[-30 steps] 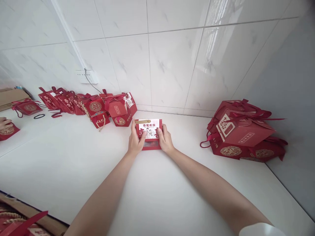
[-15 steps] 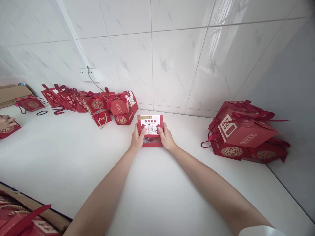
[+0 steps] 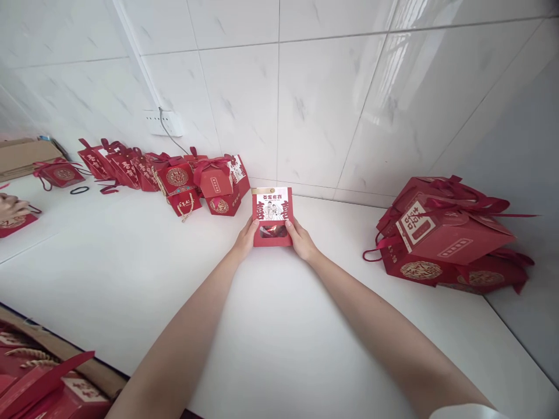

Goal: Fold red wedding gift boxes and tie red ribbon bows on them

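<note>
Between my hands is a red gift box (image 3: pixel 272 210), its white label printed with a couple and red characters. A small clear window in its lower half shows something shiny inside, and a gold-coloured strip with a round fastener runs along its top. My left hand (image 3: pixel 247 235) is closed on the box's left side, thumb in front. On the right side, my right hand (image 3: pixel 301 237) grips it the same way. Fingers behind the box are hidden. The box is tilted up, facing me, over the white table (image 3: pixel 279 326).
Red gift boxes with ribbons (image 3: pixel 216 183) stand along the tiled wall at left. Larger red boxes (image 3: pixel 454 233) are stacked at right. Another person's hand (image 3: pixel 12 208) rests on a red box at far left. More red boxes (image 3: pixel 52 384) fill a carton at lower left.
The box is tipped more upright and sits farther forward in view. Both hands have shifted down to its lower sides, thumbs off the label's middle. The view has moved slightly.
</note>
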Demonstrator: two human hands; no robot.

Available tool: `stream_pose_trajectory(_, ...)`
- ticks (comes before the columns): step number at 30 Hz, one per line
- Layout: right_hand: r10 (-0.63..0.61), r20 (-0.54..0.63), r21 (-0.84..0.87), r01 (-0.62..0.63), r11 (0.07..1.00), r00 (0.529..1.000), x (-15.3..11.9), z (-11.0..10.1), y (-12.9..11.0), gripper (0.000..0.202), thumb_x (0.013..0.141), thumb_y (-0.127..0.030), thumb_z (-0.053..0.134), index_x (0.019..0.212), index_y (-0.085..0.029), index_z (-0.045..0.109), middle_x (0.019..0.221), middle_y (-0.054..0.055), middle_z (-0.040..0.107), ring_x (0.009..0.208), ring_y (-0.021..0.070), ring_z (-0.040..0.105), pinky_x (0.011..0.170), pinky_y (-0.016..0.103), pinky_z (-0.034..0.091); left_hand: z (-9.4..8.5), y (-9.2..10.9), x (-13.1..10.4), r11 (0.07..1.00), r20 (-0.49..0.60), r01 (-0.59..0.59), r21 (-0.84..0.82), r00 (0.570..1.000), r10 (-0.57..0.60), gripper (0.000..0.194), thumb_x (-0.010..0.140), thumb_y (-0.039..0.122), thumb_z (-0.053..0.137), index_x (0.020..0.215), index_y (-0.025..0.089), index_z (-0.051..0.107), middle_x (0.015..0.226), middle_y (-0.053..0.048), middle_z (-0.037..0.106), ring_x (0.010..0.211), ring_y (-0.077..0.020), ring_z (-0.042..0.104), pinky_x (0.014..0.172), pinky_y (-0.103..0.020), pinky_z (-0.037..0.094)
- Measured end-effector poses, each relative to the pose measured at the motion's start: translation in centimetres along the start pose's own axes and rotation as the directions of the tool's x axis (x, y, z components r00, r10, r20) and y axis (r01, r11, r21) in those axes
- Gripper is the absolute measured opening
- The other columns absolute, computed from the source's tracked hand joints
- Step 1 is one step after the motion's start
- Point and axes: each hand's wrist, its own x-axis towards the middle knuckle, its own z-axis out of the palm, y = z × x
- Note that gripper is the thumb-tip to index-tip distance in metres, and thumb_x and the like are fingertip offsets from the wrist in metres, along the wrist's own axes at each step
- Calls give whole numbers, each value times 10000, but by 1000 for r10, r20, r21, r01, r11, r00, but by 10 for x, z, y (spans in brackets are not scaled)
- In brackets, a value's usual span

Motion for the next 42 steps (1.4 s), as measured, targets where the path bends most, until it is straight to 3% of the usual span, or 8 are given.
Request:
stream_pose_trajectory(2, -23, -4, 28, 23, 999, 1000, -1, 0, -1, 599, 940, -627, 399, 1468, -346, 373, 1422, -2, 539, 1267, 237, 539, 1108, 452, 375, -1, -5, 2, 999, 16, -7, -37, 1000, 7, 548, 933, 479, 438, 1430, 248, 443, 1448, -48, 514, 1329, -269, 485, 1127, -443, 377)
stream_pose_trajectory(6, 9, 24, 65, -10, 998, 1000, 1, -2, 1, 588, 933, -591, 451, 1441, -296, 408, 1356, 33, 597, 1191, 241, 591, 1054, 438, 433, -3, -15, 7, 995, 22, -29, -97, 999, 31, 564, 898, 374, 437, 1444, 233, 415, 1448, -48, 512, 1324, -265, 490, 1110, -448, 405)
stream_pose_trajectory(14, 28, -2, 31, -28, 999, 1000, 2, -3, 3, 587, 926, -578, 470, 1419, -265, 412, 1291, 68, 637, 1156, 257, 610, 1027, 453, 449, -1, -12, 6, 1000, -41, -22, -22, 999, 21, 520, 934, 455, 406, 1414, 258, 450, 1421, -32, 540, 1301, -258, 513, 1104, -432, 405)
stream_pose_trajectory(22, -194, 128, 78, 185, 980, 973, -2, -1, 2, 508, 878, -447, 605, 1314, -239, 449, 1338, 89, 581, 1131, 254, 615, 963, 428, 499, -2, -1, -6, 947, -121, -286, 144, 945, 304, 574, 874, 468, 560, 1377, 223, 436, 1403, -87, 533, 1303, -289, 495, 1058, -394, 428)
stream_pose_trajectory(26, -258, 50, 35, 256, 966, 965, -5, 1, -3, 363, 907, -423, 556, 1217, -238, 515, 1246, 70, 617, 1120, 234, 600, 1003, 420, 459, -1, -2, -9, 925, -131, -310, 219, 930, 343, 559, 859, 470, 579, 1336, 199, 469, 1264, -100, 630, 1193, -297, 579, 994, -406, 469)
stream_pose_trajectory(33, -247, -166, 54, 259, 965, 955, -9, 10, -12, 420, 829, -434, 632, 1177, -245, 492, 1190, 58, 629, 962, 216, 620, 808, 346, 521, -1, -7, -7, 929, -64, -269, 255, 954, 293, 593, 773, 512, 655, 1263, 196, 547, 1187, -88, 686, 1101, -313, 634, 927, -433, 505)
stream_pose_trajectory(37, -223, -157, 20, 229, 973, 962, -8, 11, -10, 337, 864, -427, 564, 1139, -232, 552, 1071, 46, 678, 911, 229, 626, 752, 337, 512, 1, -8, -7, 972, -100, -197, 129, 973, 210, 626, 849, 657, 498, 1256, 187, 572, 1231, -103, 670, 1154, -316, 616, 972, -449, 492)
stream_pose_trajectory(42, -172, -128, 24, 176, 984, 977, -9, 9, -6, 435, 945, -555, 401, 1202, -244, 563, 1090, 42, 698, 1002, 253, 635, 872, 368, 497, 4, -9, -8, 985, -55, -163, -61, 986, 159, 750, 858, 761, 333, 1269, 177, 565, 1236, -125, 663, 1128, -313, 637, 933, -450, 527)
